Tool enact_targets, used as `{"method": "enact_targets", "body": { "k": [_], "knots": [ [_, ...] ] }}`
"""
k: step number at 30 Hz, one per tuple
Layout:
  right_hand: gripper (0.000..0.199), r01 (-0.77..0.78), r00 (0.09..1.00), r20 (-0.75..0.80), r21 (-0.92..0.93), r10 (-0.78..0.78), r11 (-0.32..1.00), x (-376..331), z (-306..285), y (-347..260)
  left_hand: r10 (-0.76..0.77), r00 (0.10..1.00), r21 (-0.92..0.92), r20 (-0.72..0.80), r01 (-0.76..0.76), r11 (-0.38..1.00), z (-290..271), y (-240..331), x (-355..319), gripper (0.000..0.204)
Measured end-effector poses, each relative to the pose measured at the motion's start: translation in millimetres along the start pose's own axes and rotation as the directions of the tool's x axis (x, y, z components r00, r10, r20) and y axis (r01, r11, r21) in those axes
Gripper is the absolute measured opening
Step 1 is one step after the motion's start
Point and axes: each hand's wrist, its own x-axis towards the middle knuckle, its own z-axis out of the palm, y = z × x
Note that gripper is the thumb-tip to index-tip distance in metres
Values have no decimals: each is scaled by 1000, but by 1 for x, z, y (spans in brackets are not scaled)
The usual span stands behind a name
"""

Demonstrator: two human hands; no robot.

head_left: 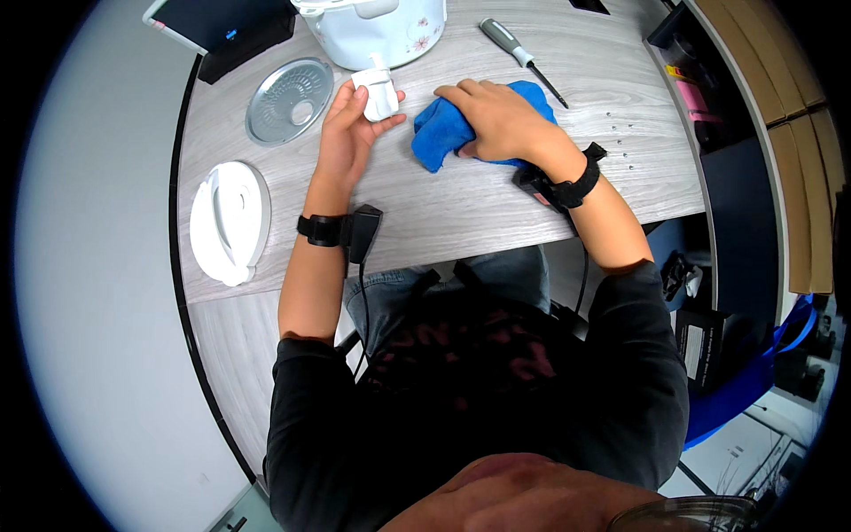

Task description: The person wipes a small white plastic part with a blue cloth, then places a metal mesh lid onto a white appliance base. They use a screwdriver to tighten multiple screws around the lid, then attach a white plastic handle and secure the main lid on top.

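Note:
My left hand (347, 137) is closed around a small white plastic piece (378, 96), held up just in front of the rice cooker. Its fingers wrap the edges of the piece. To the right, my right hand (503, 122) grips a crumpled blue cloth (434, 135) on the table, palm down. The cloth bunches out on both sides of the fingers. The white rice cooker body (372, 35), printed with flowers, stands at the back. Beyond the cloth lies a grey-handled screwdriver (523, 55), its dark tip pointing to the near right.
A round perforated metal plate (266, 113) lies left of my left hand. Nearer, at the table's left edge, rests a white oval lid (257, 199). Several small screws (630, 154) are scattered at the right. A tablet-like screen (226, 27) stands at the back left; a shelf (753, 177) borders the right.

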Motion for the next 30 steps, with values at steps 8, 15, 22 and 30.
{"method": "enact_targets", "body": {
  "k": [8,15,22,30],
  "knots": [
    [65,-2,999,-35,26,3,1000,-21,-18,-8,-61,998,177,-19,63,982,34,14,13,44],
    [61,-18,888,-450,164,91,986,-89,-74,-20,-72,996,592,57,24,805,93,-16,76,63],
    [68,-278,713,-572,300,405,913,-140,-96,15,56,956,868,287,-284,406,159,-93,165,90],
    [73,-356,625,-609,334,488,873,-171,-104,32,-12,951,950,310,-309,50,220,-144,187,80]
  ]
}}
